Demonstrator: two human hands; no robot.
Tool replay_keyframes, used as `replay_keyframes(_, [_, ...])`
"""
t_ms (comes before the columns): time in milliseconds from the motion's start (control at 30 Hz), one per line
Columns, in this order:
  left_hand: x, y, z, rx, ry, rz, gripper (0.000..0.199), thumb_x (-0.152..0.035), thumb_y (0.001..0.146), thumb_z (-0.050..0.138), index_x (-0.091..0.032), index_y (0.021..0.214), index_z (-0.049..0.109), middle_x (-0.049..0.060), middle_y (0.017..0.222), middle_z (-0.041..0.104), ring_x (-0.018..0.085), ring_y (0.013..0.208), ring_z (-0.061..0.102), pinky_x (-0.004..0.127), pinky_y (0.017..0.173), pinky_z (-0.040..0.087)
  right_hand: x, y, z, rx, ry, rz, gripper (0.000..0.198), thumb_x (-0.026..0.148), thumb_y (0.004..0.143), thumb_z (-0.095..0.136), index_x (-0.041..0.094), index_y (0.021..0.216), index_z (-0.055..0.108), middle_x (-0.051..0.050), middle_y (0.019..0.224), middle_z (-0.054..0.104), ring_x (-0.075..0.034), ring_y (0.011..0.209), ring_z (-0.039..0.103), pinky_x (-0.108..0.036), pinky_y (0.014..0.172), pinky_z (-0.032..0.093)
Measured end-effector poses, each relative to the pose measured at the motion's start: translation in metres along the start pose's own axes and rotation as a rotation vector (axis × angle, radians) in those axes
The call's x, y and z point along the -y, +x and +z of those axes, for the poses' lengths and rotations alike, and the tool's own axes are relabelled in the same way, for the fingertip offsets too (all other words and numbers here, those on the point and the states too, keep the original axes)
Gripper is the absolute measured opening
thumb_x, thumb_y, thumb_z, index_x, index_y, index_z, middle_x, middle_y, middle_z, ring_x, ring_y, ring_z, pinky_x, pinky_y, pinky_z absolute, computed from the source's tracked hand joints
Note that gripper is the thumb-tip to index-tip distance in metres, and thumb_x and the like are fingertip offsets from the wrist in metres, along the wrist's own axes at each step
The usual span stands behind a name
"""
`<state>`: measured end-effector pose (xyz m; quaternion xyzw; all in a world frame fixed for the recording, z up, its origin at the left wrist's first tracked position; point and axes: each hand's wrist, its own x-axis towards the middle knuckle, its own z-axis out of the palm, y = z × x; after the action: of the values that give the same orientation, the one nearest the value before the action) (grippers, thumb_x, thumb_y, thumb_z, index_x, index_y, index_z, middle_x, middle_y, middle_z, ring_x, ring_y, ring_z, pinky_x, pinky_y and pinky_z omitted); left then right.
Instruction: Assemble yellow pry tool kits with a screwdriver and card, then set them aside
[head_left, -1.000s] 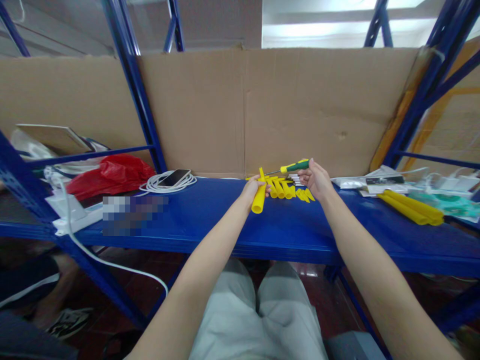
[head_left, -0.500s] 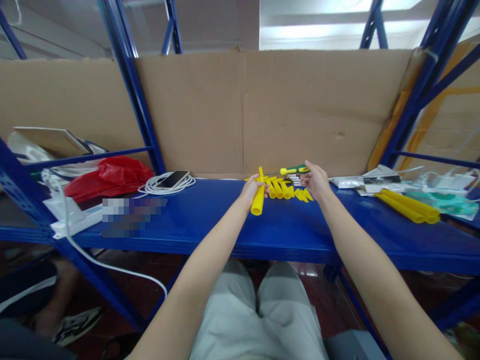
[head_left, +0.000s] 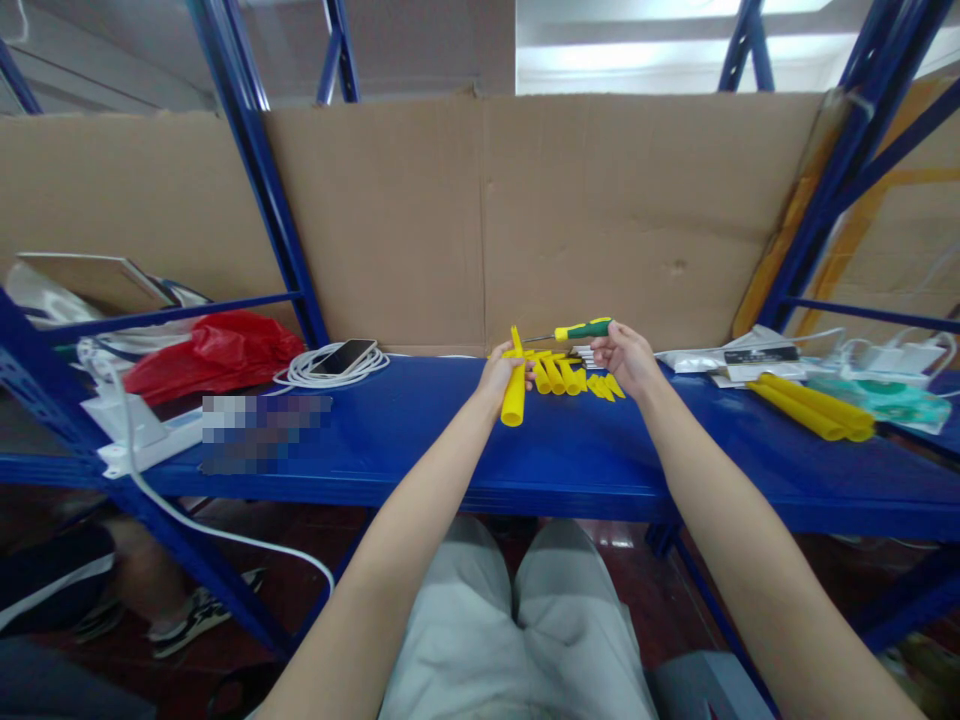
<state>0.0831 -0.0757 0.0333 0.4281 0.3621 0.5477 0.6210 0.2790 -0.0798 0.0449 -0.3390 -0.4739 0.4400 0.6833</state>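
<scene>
My left hand (head_left: pixel 501 374) is closed around a yellow plastic tube (head_left: pixel 513 405), its open round end facing me. Yellow crosspieces show at the tube's far end. In my right hand (head_left: pixel 624 355) is the butt of a green-and-yellow screwdriver (head_left: pixel 583 329), pinched in the fingertips. Its thin shaft points left and meets the yellow piece near my left hand; the tip's exact contact is too small to make out. Several short yellow tubes (head_left: pixel 553 376) lie in a row behind and between my hands, with small pointed yellow pieces (head_left: pixel 604 387) beside them.
Long yellow tubes (head_left: pixel 814 408) lie on the blue shelf (head_left: pixel 585 455) at right, near white packets (head_left: pixel 757 355). At left are a phone (head_left: pixel 345 356) on a coiled white cable, a red bag (head_left: pixel 217 350) and a power strip (head_left: pixel 154 445). Cardboard (head_left: pixel 600 220) stands behind.
The screwdriver has shifted slightly up and left, and more of its handle and shaft now shows. My left hand still holds the tube. At lower left, another person's foot has moved right.
</scene>
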Motion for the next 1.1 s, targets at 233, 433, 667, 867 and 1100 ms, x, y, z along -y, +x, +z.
replay_keyframes(233, [-0.0007,-0.0050,0.0038,0.003,0.026,0.016,0.062,-0.001,0.082,0.040,-0.022,0.139,0.035,0.001,0.070,0.060,0.010,0.042,0.052,0.017,0.039,0.039,-0.0043,0.0033,0.0015,-0.117,-0.005,-0.042,0.041,0.052,0.074,0.074,0.023,0.074,0.045,0.006,0.047,0.055,-0.008,0.037,0.050,-0.017,0.035,0.037])
replay_keyframes(433, [-0.0010,-0.0069,0.0042,0.003,0.045,0.028,0.061,-0.001,0.082,0.041,-0.023,0.138,0.036,0.001,0.075,0.061,0.009,0.042,0.053,0.017,0.039,0.040,-0.0043,0.0029,0.0012,-0.148,-0.045,-0.068,0.043,0.058,0.072,0.072,0.023,0.077,0.047,0.008,0.043,0.049,-0.007,0.032,0.044,-0.017,0.032,0.032])
replay_keyframes(667, [-0.0005,-0.0054,0.0034,-0.010,0.035,0.021,0.063,-0.001,0.081,0.043,-0.023,0.139,0.036,0.003,0.078,0.063,0.009,0.043,0.053,0.018,0.041,0.041,0.0013,-0.0001,0.0013,-0.045,0.018,-0.034,0.031,0.048,0.085,0.065,0.022,0.077,0.050,0.004,0.052,0.059,-0.007,0.038,0.050,-0.018,0.038,0.037])
replay_keyframes(867, [0.0004,-0.0009,-0.0002,-0.019,0.018,0.022,0.065,-0.002,0.080,0.043,-0.025,0.140,0.035,0.004,0.081,0.065,0.009,0.044,0.053,0.019,0.042,0.043,0.0005,-0.0007,0.0010,0.020,0.021,-0.015,0.033,0.046,0.080,0.070,0.022,0.076,0.049,0.005,0.053,0.058,-0.008,0.044,0.052,-0.018,0.042,0.040])
replay_keyframes(1100, [0.0001,-0.0044,0.0024,0.004,0.045,0.026,0.067,-0.001,0.078,0.043,-0.024,0.140,0.036,0.004,0.082,0.065,0.009,0.044,0.053,0.019,0.041,0.042,-0.0033,0.0037,-0.0008,-0.062,0.063,-0.019,0.037,0.050,0.077,0.071,0.023,0.074,0.046,0.006,0.046,0.051,-0.009,0.038,0.045,-0.019,0.036,0.035])
